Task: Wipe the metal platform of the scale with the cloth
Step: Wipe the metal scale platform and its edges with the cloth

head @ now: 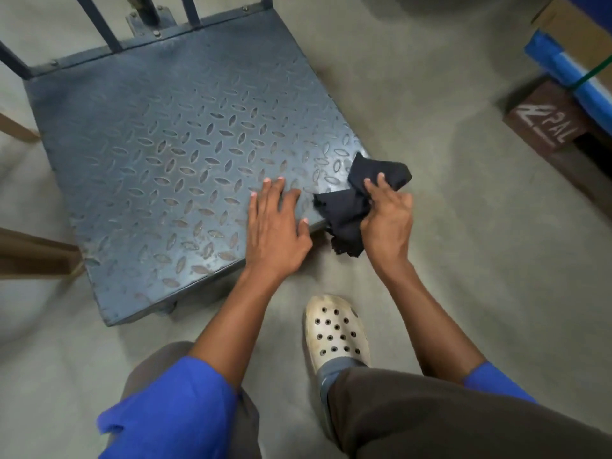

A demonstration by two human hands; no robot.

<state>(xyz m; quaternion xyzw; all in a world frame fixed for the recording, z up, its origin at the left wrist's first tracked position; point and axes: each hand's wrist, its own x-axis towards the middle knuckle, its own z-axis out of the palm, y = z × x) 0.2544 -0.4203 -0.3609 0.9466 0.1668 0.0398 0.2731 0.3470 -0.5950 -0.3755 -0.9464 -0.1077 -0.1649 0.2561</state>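
Platform (172, 154): left hand (275, 226) flat; right hand (387, 217) grips cloth (351, 207) at corner.

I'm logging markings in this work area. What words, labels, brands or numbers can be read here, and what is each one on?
"PAL": white letters on the brown block on the floor at right, seen sideways; the larger white mark beside them is not readable.
Metal platform of the scale: only a raised tread pattern, no text.
Dark cloth, held in the right hand: no label visible.
Blue wrapped package and cardboard box: no legible print.
White clog: no brand visible.
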